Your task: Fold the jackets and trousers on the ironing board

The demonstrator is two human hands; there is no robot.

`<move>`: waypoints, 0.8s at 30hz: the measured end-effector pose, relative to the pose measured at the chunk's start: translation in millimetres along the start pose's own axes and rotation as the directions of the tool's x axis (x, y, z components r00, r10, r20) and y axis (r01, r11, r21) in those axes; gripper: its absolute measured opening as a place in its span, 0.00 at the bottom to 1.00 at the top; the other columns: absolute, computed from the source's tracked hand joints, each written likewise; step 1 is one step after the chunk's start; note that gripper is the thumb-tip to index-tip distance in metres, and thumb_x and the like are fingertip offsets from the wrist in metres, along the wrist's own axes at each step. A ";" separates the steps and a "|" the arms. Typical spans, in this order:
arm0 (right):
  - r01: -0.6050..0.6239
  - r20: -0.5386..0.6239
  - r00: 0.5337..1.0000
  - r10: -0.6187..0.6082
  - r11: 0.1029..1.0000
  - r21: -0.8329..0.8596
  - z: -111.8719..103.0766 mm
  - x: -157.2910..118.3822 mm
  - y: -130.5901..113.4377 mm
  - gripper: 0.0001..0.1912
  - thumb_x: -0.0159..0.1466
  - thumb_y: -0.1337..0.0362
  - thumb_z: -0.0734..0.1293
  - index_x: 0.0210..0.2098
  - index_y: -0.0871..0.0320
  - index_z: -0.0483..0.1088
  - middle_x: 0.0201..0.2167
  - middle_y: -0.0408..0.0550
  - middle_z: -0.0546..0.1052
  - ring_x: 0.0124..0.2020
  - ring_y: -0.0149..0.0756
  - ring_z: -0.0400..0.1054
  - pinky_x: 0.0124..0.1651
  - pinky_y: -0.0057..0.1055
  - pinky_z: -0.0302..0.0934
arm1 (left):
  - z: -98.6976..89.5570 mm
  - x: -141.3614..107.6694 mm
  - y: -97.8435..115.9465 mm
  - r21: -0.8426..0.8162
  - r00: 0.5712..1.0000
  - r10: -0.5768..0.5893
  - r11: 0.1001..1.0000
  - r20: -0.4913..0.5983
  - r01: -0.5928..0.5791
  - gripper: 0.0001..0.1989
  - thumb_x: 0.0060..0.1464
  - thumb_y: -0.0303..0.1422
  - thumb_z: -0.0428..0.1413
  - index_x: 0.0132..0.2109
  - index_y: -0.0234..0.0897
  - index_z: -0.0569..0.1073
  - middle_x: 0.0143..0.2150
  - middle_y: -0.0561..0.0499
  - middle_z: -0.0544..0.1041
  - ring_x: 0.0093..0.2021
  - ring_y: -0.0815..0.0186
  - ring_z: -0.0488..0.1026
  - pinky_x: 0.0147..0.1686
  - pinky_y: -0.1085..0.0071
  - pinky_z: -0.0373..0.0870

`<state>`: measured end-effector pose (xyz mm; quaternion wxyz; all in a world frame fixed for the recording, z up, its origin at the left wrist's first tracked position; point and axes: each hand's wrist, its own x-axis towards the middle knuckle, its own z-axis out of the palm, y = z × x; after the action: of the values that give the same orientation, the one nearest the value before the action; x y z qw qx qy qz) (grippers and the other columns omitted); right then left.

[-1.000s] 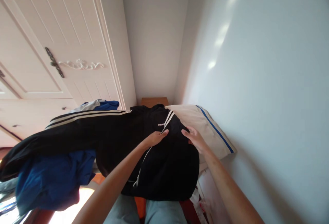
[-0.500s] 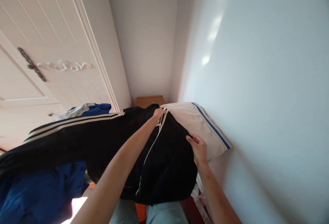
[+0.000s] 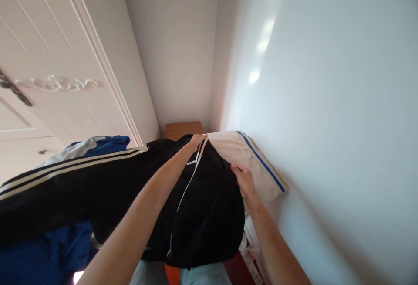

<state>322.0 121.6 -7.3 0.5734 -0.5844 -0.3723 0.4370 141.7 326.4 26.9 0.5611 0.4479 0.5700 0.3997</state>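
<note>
A black jacket [image 3: 209, 215] with white stripes and white lettering lies spread in front of me, one striped sleeve stretched out to the left. My left hand [image 3: 197, 140] pinches it near the shoulder, at the top of the white stripes. Lower and to the right, my right hand [image 3: 244, 178] grips the jacket's right edge between thumb and fingers. Behind both hands rests a cream pillow [image 3: 257, 167] with a blue stripe. Blue clothing [image 3: 48, 250] shows beneath the sleeve, and the jacket hides part of it.
At left stands a white wardrobe [image 3: 94, 36] with a dark handle. A wooden cabinet [image 3: 183, 129] sits in the far corner. The pale wall [image 3: 342, 102] rises close on the right. A blue and grey garment [image 3: 98, 145] lies beyond the sleeve.
The view has turned slightly right, so everything sits a little further left. Both hands keep their hold on the jacket, and more of its lettering shows beside my left hand.
</note>
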 end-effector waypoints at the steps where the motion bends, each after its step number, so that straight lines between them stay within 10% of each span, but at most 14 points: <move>1: -0.009 -0.025 1.000 0.010 0.999 0.047 -1.7 0.6 5.6 0.19 0.52 0.50 0.74 0.34 0.60 0.77 0.31 0.50 0.80 0.30 0.38 0.72 0.26 0.29 0.64 | 0.7 0.6 1.7 0.002 1.000 0.008 1.000 -0.024 -0.008 0.15 0.51 0.37 0.66 0.27 0.35 0.70 0.21 0.50 0.72 0.24 0.62 0.72 0.28 0.68 0.70; 9: -0.215 0.028 0.975 0.219 0.908 0.360 -16.4 -22.8 40.1 0.18 0.51 0.54 0.73 0.38 0.56 0.74 0.29 0.45 0.79 0.26 0.36 0.72 0.26 0.29 0.64 | 6.8 -4.7 -1.4 -0.052 0.994 0.104 0.993 -0.037 -0.105 0.19 0.59 0.37 0.60 0.23 0.37 0.66 0.20 0.52 0.70 0.25 0.66 0.70 0.29 0.72 0.68; 18: 0.037 -0.077 0.996 -0.051 0.985 -0.170 -5.5 -3.0 -4.3 0.29 0.48 0.48 0.77 0.44 0.59 0.77 0.35 0.52 0.81 0.37 0.45 0.74 0.35 0.33 0.66 | -17.3 -24.7 10.4 0.065 0.963 -0.005 0.998 0.268 -0.012 0.18 0.40 0.36 0.73 0.36 0.34 0.76 0.26 0.51 0.77 0.23 0.68 0.71 0.26 0.72 0.70; 24: -0.151 -0.009 0.988 0.152 0.985 0.082 -10.0 -13.9 17.1 0.29 0.50 0.53 0.75 0.48 0.59 0.75 0.26 0.44 0.78 0.24 0.34 0.69 0.26 0.29 0.61 | -22.3 -27.6 16.5 0.177 0.986 0.061 0.980 0.156 -0.089 0.15 0.45 0.32 0.70 0.35 0.34 0.72 0.24 0.56 0.72 0.25 0.69 0.71 0.29 0.73 0.69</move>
<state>325.5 103.9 -23.6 0.5647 -0.5906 -0.3042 0.4896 119.7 305.6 51.7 0.5433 0.5476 0.5431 0.3315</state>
